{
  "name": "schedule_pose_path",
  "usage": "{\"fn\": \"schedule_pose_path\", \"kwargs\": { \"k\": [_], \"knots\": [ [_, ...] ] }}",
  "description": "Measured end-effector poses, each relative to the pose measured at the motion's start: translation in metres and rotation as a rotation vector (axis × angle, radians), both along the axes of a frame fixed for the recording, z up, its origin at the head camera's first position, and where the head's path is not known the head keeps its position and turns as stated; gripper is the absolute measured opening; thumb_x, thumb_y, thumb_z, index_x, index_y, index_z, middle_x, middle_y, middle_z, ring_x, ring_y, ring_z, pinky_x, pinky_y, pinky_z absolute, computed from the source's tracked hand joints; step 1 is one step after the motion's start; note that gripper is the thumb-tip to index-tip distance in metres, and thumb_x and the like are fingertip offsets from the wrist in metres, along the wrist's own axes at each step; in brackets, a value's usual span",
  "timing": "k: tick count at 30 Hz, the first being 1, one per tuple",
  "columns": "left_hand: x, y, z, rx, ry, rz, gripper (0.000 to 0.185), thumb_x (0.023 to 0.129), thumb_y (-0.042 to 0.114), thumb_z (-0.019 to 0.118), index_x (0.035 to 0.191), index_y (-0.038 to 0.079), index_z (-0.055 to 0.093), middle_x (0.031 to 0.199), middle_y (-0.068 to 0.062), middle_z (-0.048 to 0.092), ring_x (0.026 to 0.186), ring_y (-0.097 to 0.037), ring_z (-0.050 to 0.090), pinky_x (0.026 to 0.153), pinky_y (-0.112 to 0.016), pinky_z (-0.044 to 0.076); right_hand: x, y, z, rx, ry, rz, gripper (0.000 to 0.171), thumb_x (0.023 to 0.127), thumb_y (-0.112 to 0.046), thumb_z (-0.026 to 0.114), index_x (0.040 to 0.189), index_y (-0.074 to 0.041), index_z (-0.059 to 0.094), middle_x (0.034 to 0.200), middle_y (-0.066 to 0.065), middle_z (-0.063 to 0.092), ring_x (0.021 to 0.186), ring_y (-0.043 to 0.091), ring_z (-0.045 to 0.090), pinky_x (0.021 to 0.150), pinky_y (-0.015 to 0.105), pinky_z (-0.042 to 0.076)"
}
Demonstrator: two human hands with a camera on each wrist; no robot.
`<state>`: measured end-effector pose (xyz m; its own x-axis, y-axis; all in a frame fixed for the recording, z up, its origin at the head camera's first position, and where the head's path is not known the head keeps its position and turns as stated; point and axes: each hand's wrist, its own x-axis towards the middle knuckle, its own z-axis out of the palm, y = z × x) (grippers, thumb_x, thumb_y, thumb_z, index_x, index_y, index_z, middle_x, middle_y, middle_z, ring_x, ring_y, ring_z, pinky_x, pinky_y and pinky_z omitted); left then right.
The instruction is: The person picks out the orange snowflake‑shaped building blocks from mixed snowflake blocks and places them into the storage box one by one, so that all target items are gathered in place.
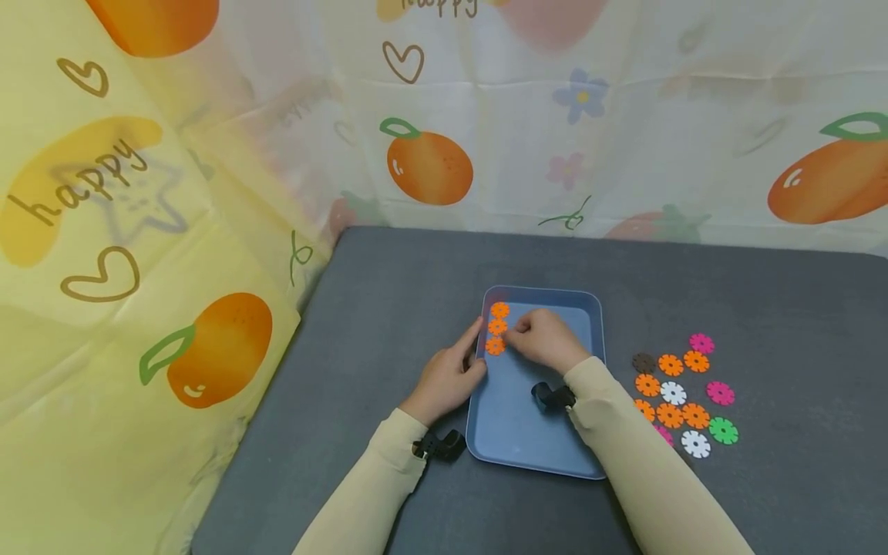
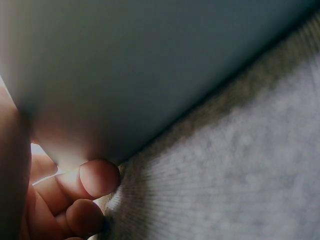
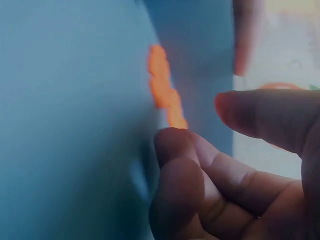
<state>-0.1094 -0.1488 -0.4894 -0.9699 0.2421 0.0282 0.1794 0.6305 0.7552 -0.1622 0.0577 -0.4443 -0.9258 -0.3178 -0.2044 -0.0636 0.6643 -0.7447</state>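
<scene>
Three orange notched plastic discs (image 1: 497, 327) lie in a column along the left wall inside a blue-grey tray (image 1: 527, 432). My left hand (image 1: 444, 378) holds the tray's left edge, index finger and thumb at the rim; its other curled fingers (image 2: 100, 178) show beside the tray's outer wall. Over the tray, my right hand (image 1: 548, 339) has its bent fingers close to the orange discs. In the right wrist view, the thumb (image 3: 265, 115) is apart from the curled fingers (image 3: 175, 190), and nothing shows between them. Those fingertips partly cover the lower end of the row.
Right of the tray, several loose notched discs lie on the dark grey table (image 1: 798, 347): orange (image 1: 670, 364), pink (image 1: 720, 393), white (image 1: 696, 444), green (image 1: 724, 430) and brown (image 1: 644, 363). The right sleeve (image 1: 645, 447) partly covers some. A printed curtain (image 1: 486, 92) stands behind.
</scene>
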Motion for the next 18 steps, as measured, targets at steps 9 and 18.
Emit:
{"fn": "schedule_pose_path", "kwargs": {
  "k": [9, 18],
  "knots": [
    [0.002, 0.001, 0.003, -0.002, -0.026, 0.008, 0.071, 0.097, 0.019, 0.056, 0.165, 0.019, 0.038, 0.068, 0.005, 0.049, 0.05, -0.009, 0.037, 0.051, -0.026, 0.03, 0.008, 0.02, 0.018, 0.015, -0.005, 0.006, 0.034, 0.102, -0.03, 0.067, 0.083, -0.004, 0.077, 0.068, 0.004, 0.062, 0.056, 0.017, 0.048, 0.057, 0.032, 0.037],
    [0.002, 0.001, 0.002, 0.006, -0.037, 0.008, 0.071, 0.097, 0.019, 0.056, 0.165, 0.02, 0.037, 0.068, 0.005, 0.05, 0.05, -0.008, 0.037, 0.051, -0.026, 0.03, 0.025, 0.048, 0.039, 0.019, 0.036, -0.015, 0.033, 0.101, -0.032, 0.068, 0.104, -0.002, 0.081, 0.086, 0.011, 0.073, 0.07, 0.019, 0.06, 0.065, 0.034, 0.048]
  ]
}}
